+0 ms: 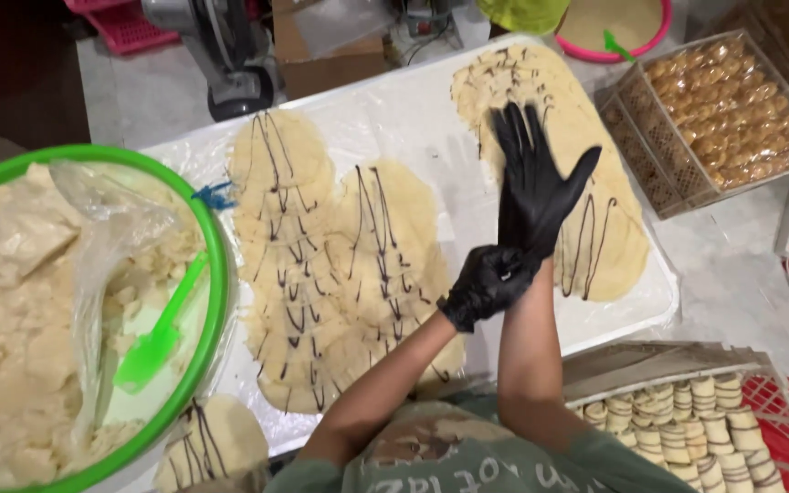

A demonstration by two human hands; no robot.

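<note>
The left hand (pixel 486 285), gloved black, pinches the glove cuff at the right wrist; the right hand (pixel 533 187) spreads its fingers above the chocolate-striped dough sheets (pixel 340 265) on the desk (pixel 413 110).

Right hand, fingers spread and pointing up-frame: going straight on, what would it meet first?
Likely the far dough sheet with dark stripes, which lies beyond the right hand; height above it is unclear. The left hand grips its wrist.

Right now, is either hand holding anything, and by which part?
No food or tool is held. The left hand grips the cuff of the black glove at the wrist of the raised right hand, whose fingers are spread.
</note>
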